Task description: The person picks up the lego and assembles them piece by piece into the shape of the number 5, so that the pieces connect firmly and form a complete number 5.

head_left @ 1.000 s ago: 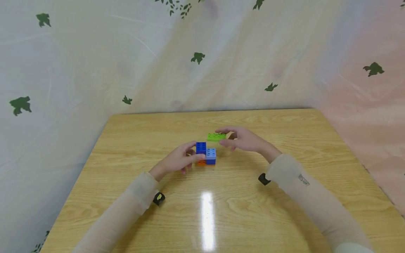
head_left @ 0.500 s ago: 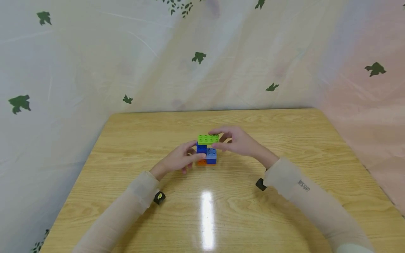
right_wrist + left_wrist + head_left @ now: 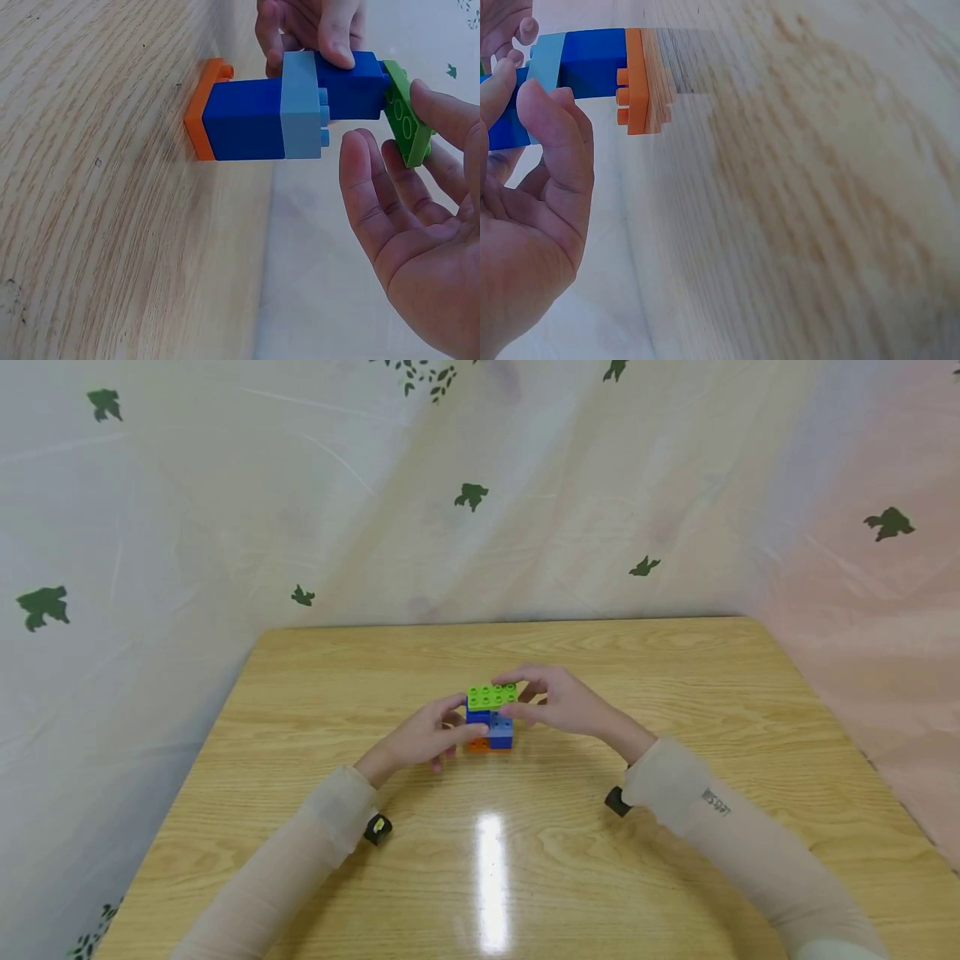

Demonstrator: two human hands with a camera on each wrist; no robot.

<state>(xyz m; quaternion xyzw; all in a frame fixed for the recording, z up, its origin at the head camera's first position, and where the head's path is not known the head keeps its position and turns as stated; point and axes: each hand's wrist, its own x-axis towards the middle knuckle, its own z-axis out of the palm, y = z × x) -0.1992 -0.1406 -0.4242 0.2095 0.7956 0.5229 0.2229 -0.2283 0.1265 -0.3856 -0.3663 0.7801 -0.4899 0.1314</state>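
A small tower of toy building bricks stands on the table, with an orange plate (image 3: 201, 116) at the bottom. Above that come a dark blue brick (image 3: 246, 124) and a light blue plate (image 3: 301, 112). An upper dark blue brick (image 3: 358, 94), offset to the left, tops these. My left hand (image 3: 420, 737) pinches that upper brick between thumb and fingers. Between thumb and fingers, my right hand (image 3: 570, 702) holds a bright green plate (image 3: 483, 697) over it. In the right wrist view the green plate sits tilted against the brick's studs; whether it is pressed on, I cannot tell.
The wooden table (image 3: 360, 660) reaches back to a pale cloth (image 3: 375, 527) with green leaf and bird prints. A black wrist device (image 3: 378, 828) hangs under the left sleeve and another black device (image 3: 618, 801) under the right. Glare marks the table's front.
My right hand has lifted the green plate from behind the tower, carried it left, then lowered it onto the upper dark blue brick. My left hand has stayed in place.
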